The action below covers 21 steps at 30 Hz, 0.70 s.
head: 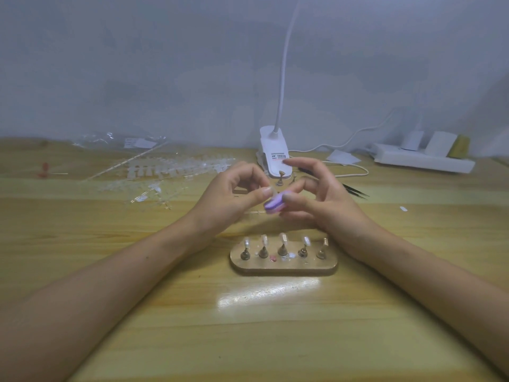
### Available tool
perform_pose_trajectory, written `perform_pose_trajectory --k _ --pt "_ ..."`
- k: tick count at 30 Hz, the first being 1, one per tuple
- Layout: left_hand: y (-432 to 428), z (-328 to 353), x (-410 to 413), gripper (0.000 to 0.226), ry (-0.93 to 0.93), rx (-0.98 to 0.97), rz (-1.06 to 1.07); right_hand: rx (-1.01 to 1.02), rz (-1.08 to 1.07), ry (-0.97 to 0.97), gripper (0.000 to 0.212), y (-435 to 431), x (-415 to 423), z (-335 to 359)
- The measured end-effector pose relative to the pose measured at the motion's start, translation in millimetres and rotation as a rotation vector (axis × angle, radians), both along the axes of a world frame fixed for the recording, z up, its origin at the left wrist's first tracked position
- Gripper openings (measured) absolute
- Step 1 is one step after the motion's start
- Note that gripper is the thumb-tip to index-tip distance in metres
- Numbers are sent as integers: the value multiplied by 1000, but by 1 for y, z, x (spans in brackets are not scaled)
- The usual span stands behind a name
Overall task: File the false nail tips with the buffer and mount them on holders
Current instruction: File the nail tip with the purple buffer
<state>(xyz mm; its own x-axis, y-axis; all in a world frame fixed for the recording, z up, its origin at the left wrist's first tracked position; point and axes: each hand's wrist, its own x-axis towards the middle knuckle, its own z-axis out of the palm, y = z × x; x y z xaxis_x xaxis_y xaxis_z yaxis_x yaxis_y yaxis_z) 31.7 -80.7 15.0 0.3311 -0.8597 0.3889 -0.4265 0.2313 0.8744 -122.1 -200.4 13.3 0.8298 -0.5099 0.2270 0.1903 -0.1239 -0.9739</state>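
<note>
Purple buffer (273, 204) counts one, upright holders (281, 248) five

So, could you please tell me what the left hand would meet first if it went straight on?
Probably the purple buffer, pinched in the right hand: the left hand points rightward at it, and the nail tip it pinches seems to touch it. Depth is unclear.

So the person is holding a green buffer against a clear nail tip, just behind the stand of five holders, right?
Not quite: the head view shows the buffer is purple, not green. The right hand does hold it against the nail tip, behind the five-holder stand.
</note>
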Motion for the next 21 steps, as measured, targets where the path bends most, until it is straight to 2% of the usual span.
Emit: perform_pose_trajectory --k 11,19,21 --pt "0 1 0 15 -43 -20 -2 18 12 15 54 1 0 2" --pt "0 2 1 16 -16 -16 -2 58 -82 -40 36 1 0 2" --pt "0 2 0 15 -58 -26 -5 37 -39 -18 35 2 -1 2"
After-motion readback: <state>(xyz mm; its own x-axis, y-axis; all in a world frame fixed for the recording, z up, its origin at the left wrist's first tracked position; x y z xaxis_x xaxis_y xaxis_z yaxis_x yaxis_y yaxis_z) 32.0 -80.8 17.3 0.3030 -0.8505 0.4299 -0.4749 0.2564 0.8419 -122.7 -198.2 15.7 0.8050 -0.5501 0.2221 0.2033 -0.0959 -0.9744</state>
